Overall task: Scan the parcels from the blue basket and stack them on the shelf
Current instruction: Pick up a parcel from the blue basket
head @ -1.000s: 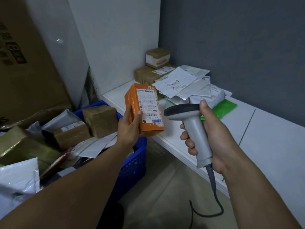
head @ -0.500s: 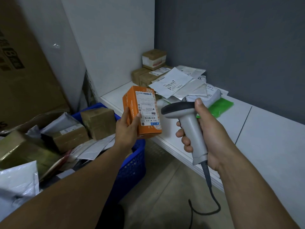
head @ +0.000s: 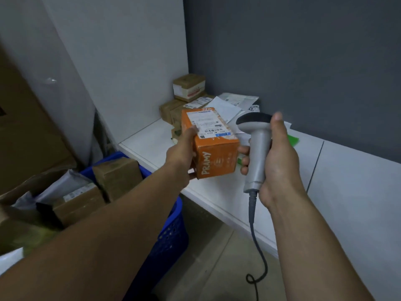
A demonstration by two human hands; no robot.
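My left hand (head: 181, 152) grips an orange box (head: 213, 148) with a white shipping label on top, held over the front edge of the white shelf (head: 338, 187). Just right of the box, my right hand (head: 277, 161) grips a grey barcode scanner (head: 257, 148) upright by its handle, its dark head level with the box's label. The blue basket (head: 171, 231) stands at lower left, holding brown cardboard parcels (head: 117, 177) and grey mailer bags.
At the shelf's back corner lie stacked brown boxes (head: 188, 88), white mailers (head: 225, 105) and a green packet (head: 291, 140). The scanner's cable (head: 257, 257) hangs down to the floor. A large cardboard carton (head: 28, 131) leans at the far left. Grey wall behind the shelf.
My left hand has tilted the orange box flat, label facing up, and carried it right and forward over the shelf edge. The scanner has stayed upright beside it.
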